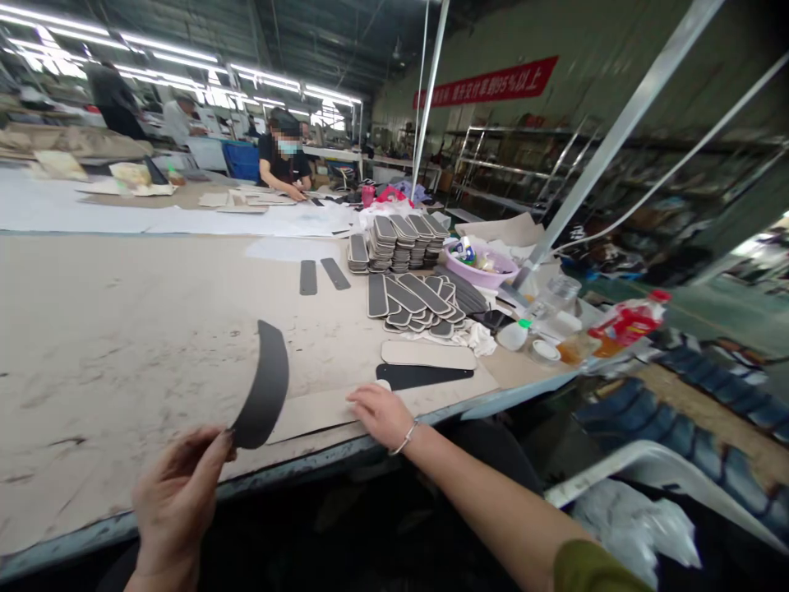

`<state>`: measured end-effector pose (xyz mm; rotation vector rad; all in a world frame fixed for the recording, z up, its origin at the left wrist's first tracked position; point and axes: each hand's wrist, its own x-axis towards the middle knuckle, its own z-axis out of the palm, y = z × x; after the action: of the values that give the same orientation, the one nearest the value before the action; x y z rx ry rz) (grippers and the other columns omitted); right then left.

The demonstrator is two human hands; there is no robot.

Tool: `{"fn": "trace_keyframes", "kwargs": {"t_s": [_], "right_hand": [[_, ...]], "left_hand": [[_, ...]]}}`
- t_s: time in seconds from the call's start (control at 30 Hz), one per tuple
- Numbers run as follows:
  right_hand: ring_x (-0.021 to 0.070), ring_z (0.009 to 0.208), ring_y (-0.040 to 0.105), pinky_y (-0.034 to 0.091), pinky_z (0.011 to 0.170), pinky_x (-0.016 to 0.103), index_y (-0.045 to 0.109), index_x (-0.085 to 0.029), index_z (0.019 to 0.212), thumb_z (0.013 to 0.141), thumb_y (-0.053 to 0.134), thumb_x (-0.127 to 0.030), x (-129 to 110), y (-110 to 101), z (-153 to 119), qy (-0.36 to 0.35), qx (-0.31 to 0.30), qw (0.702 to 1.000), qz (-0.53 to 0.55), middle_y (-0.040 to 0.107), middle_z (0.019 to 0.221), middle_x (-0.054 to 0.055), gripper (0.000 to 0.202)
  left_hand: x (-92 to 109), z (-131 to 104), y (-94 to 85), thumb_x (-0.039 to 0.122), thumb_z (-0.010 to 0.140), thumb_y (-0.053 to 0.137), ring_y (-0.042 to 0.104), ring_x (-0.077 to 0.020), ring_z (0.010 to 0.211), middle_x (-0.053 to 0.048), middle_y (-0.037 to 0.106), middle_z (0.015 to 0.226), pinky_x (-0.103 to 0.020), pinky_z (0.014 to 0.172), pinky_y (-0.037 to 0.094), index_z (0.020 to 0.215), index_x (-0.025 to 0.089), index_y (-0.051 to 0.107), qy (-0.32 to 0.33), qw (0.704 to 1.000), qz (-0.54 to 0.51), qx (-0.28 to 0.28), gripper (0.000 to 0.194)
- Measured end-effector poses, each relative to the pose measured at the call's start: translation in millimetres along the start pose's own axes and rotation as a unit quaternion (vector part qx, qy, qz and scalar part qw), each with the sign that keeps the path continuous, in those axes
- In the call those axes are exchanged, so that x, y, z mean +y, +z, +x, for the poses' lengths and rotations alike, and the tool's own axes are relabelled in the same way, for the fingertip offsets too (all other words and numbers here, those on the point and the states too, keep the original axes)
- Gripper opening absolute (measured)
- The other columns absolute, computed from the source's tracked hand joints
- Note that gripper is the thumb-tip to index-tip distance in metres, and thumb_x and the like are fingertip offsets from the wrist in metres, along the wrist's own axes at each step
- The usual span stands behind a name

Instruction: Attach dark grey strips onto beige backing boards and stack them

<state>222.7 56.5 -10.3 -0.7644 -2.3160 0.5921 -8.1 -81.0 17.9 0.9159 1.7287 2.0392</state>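
Observation:
A dark grey curved strip (266,386) is pinched by its lower end in my left hand (185,485), raised over the table's near edge. My right hand (380,413) rests near the table edge, fingers together over a small pale round thing (383,385); whether it grips it I cannot tell. Just beyond lie a beige strip (428,355) and a black strip (425,377). Two grey strips (308,278) (334,274) lie flat farther back. Grey pieces with pale borders form a loose pile (419,300) and neat stacks (400,242) at the centre right.
Right of the stacks sits a purple basket (484,275) with small items. A green-capped container (514,335), a round lid (545,352) and a red-labelled bottle (632,321) stand near the right edge. A metal pole (616,136) slants up there. Across the table a masked person (284,160) works.

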Motion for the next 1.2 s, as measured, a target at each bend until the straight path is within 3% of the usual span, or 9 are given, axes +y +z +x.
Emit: {"fn": "trace_keyframes", "kwargs": {"t_s": [0.1,0.2,0.27,0.37,0.57,0.87,1.0,1.1,1.2], "right_hand": [[0.0158,0.088,0.059,0.049,0.08,0.029,0.064,-0.019,0.101,0.083,0.052,-0.029,21.8,-26.3,3.7,0.165,0.071,0.975,0.13,0.063,0.099,0.006,0.024],[0.0171,0.085,0.062,0.053,0.071,0.03,0.06,-0.019,0.112,0.082,0.052,-0.037,37.9,-43.6,4.7,0.294,0.071,0.911,0.281,0.062,0.106,0.008,0.036],[0.0167,0.083,0.062,0.053,0.067,0.028,0.058,-0.017,0.115,0.08,0.053,-0.04,41.5,-47.7,4.4,0.324,0.062,0.88,0.341,0.061,0.108,0.009,0.042],[0.0141,0.075,0.061,0.051,0.059,0.024,0.062,-0.015,0.109,0.077,0.056,-0.042,41.2,-46.8,3.1,0.331,0.034,0.869,0.366,0.063,0.103,0.009,0.042],[0.0081,0.053,0.053,0.046,0.054,0.02,0.068,-0.013,0.082,0.071,0.063,-0.032,38.8,-48.0,-4.3,0.326,-0.022,0.878,0.35,0.06,0.061,0.0,0.022],[0.0068,0.05,0.05,0.037,0.045,0.016,0.061,-0.015,0.077,0.072,0.059,-0.029,34.6,-60.6,-5.5,0.34,-0.085,0.863,0.363,0.055,0.056,-0.003,0.016],[0.0062,0.044,0.045,0.033,0.042,0.017,0.059,-0.014,0.077,0.07,0.06,-0.027,41.4,-62.9,-7.9,0.339,-0.076,0.879,0.326,0.052,0.051,-0.005,0.014],[0.0079,0.044,0.048,0.035,0.045,0.019,0.056,-0.016,0.091,0.069,0.062,-0.025,47.3,-57.1,-7.9,0.333,-0.056,0.91,0.241,0.056,0.054,-0.005,0.024],[0.0104,0.052,0.055,0.04,0.054,0.021,0.055,-0.018,0.09,0.071,0.061,-0.025,49.0,-48.0,-2.6,0.306,-0.026,0.942,0.139,0.06,0.058,-0.004,0.022]], "left_hand": [[2.7,4.5,-6.1,0.026,0.064,0.07,0.051,-0.0124,0.062,-0.002,0.058,0.074,-0.024,0.055,0.042,0.077,0.017,0.063,-0.041,0.989,-0.089,-0.115,0.017],[7.6,7.7,-8.4,0.027,0.067,0.067,0.051,-0.0146,0.067,-0.003,0.055,0.073,-0.024,0.056,0.042,0.071,0.017,0.062,-0.082,0.969,-0.117,-0.204,0.012],[9.1,8.7,-8.1,0.028,0.068,0.065,0.049,-0.0152,0.066,-0.004,0.052,0.069,-0.025,0.055,0.042,0.067,0.016,0.06,-0.106,0.954,-0.119,-0.255,0.012],[7.2,8.9,-7.0,0.032,0.069,0.063,0.047,-0.0152,0.062,-0.004,0.049,0.067,-0.025,0.051,0.041,0.065,0.016,0.059,-0.155,0.932,-0.104,-0.31,0.016],[3.3,10.4,-5.8,0.035,0.062,0.068,0.049,-0.016,0.064,-0.004,0.051,0.073,-0.024,0.05,0.042,0.066,0.018,0.059,-0.247,0.929,-0.051,-0.272,0.019],[0.4,22.1,-6.2,0.039,0.054,0.074,0.051,-0.0147,0.063,-0.002,0.056,0.077,-0.021,0.049,0.042,0.07,0.019,0.061,-0.295,0.934,-0.015,-0.203,0.029],[6.2,32.4,-6.5,0.04,0.062,0.07,0.04,-0.0075,0.048,0.002,0.05,0.063,-0.018,0.043,0.031,0.077,0.018,0.06,-0.298,0.92,0.056,-0.249,0.029],[16.8,46.4,2.1,0.043,0.065,0.068,0.037,-0.0081,0.048,0.003,0.044,0.054,-0.018,0.044,0.03,0.07,0.015,0.059,-0.28,0.888,0.164,-0.326,0.03],[19.5,62.2,12.3,0.048,0.062,0.068,0.037,-0.0093,0.048,0.003,0.044,0.051,-0.019,0.044,0.028,0.068,0.015,0.059,-0.263,0.859,0.259,-0.355,0.035]]}}
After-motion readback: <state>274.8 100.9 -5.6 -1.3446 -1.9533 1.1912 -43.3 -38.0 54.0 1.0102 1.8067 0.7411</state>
